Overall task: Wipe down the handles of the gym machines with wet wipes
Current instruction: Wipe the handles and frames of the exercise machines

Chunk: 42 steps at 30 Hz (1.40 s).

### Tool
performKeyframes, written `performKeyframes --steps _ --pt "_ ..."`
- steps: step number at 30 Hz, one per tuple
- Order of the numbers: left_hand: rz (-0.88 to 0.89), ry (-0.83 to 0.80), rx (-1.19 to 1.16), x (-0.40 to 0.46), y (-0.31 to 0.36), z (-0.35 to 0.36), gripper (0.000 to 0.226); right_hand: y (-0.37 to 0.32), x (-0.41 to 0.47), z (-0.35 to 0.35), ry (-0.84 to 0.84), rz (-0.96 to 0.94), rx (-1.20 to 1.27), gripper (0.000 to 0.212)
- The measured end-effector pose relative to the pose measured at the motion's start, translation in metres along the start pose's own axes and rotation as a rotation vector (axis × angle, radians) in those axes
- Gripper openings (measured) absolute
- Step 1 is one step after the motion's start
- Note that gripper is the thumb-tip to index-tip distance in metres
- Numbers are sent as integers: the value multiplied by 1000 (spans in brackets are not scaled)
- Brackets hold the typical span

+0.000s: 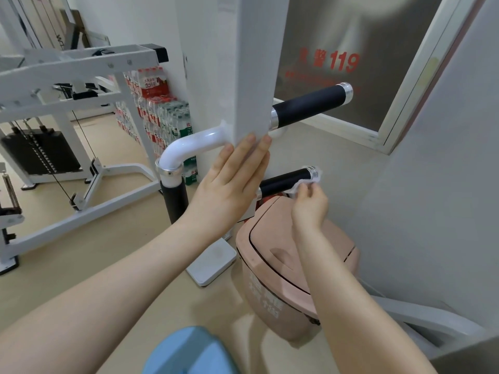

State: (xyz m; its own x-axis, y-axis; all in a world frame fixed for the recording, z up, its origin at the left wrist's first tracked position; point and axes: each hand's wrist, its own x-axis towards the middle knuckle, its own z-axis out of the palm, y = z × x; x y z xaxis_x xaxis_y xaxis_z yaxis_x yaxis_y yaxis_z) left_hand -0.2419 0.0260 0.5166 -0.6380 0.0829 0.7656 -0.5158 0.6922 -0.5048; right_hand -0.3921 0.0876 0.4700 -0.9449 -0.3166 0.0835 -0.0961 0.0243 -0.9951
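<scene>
Beige floor [113, 255] underfoot, running back to the rear wall. White upright post [229, 63] of the gym machine rising through the centre, with a curved white arm [189, 148] bending left and down from it into a black vertical grip [176, 201]. White-framed weight machine [67, 103] at left, black weight stack [37, 155] inside its frame. Dark glass door [351, 49] behind, red "119" lettering across it. Pink lidded bin [283, 268] on the floor below the post, white flat base plate [212, 261] just beside it to the left. Shrink-wrapped packs of water bottles [159, 109] stacked against the wall behind the post. Upper handle [310, 106], black with silver end caps, jutting right from the post. Lower handle [286, 180], same make, jutting right under it, above the bin. Left hand [229, 184] spread flat, fingers straight, pressed against the lower front of the post. Right hand [310, 203] pinching a white wet wipe [310, 182] between thumb and fingertips, the wipe bunched round the silver outer end of the lower handle and touching it. Blue cloth [189, 352] at the bottom edge, partly cut off.
</scene>
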Motion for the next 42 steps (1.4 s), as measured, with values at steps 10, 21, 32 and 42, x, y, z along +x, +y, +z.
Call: performKeyframes --steps 10,21,32,42 --pt "5 -28 -35 -1 -8 6 57 -10 -19 8 -457 705 505 15" --pt "-6 -3 -61 -1 -5 4 52 -30 -18 -7 -303 184 94 8" --pt "7 17 -75 1 1 -5 47 -45 28 -14 -683 -928 -1072 35" --pt "4 12 -113 -1 10 -15 53 -46 32 -24 -854 -806 -1004 38"
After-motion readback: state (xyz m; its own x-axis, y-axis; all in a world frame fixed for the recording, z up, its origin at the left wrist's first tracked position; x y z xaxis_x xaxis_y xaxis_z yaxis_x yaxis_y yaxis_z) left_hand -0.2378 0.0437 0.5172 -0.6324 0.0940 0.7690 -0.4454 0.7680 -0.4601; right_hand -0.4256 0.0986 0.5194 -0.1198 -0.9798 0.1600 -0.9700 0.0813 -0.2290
